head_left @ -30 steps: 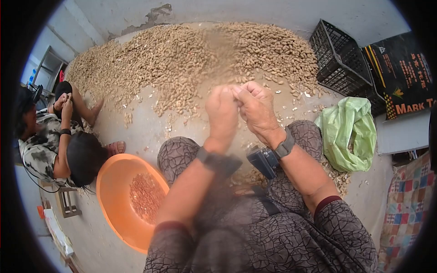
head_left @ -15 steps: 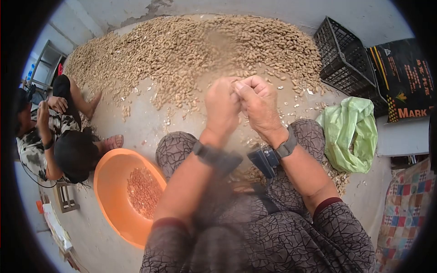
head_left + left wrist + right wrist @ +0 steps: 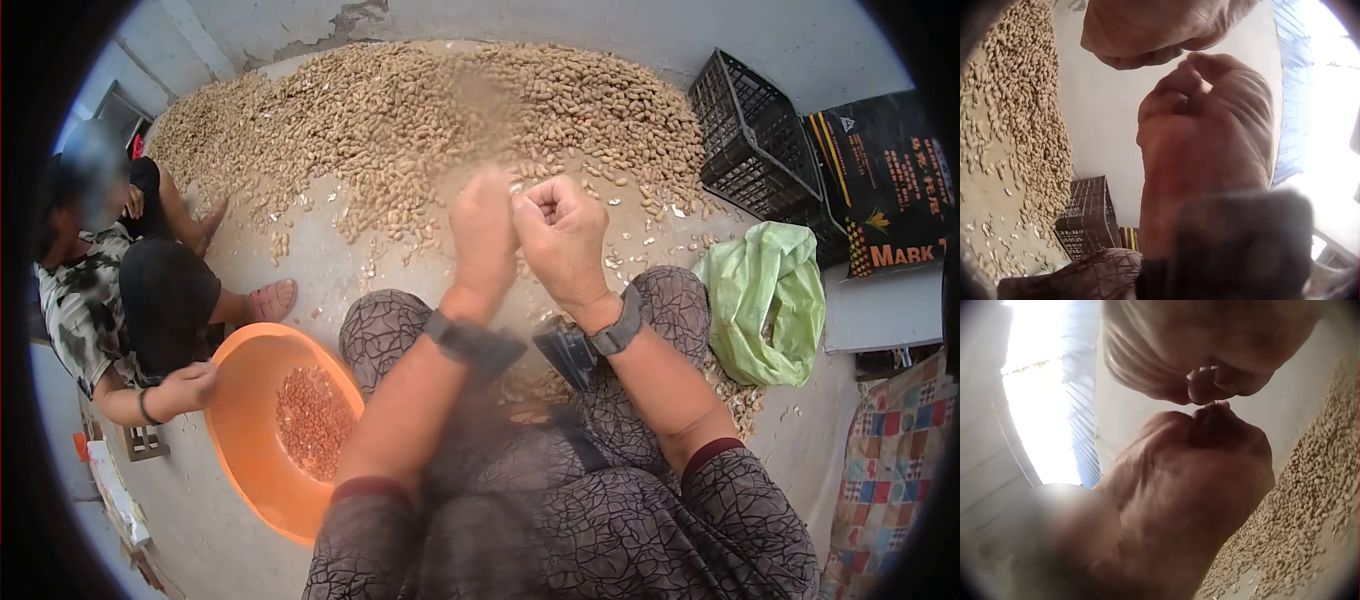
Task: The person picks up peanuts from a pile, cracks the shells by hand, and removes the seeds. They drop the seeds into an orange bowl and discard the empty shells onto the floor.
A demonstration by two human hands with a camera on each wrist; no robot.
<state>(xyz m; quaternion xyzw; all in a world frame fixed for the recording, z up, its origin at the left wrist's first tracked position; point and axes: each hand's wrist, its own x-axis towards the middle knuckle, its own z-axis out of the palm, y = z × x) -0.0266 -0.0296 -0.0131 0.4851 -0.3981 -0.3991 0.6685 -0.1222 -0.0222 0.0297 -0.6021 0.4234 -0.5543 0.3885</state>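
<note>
My left hand, blurred in the head view, and my right hand are held up close together in front of my knees, fingers curled and fingertips nearly meeting. A small pale peanut shows between the fingertips, pinched there and mostly hidden by the fingers. From the right wrist view, pale bits show at the fingertips of the left hand, just above the right hand. Beyond the hands spreads a large heap of unshelled peanuts. An orange basin with reddish shelled peanuts stands to my left.
At the left sits another person, one hand at the basin's rim. A green plastic bag stands at my right, a black crate and a black printed sack behind it. Shell scraps litter the grey floor.
My fingertips stay close together, but the right hand has turned slightly and less of the peanut shows. The other person has leaned and lowered a hand to the basin's rim.
</note>
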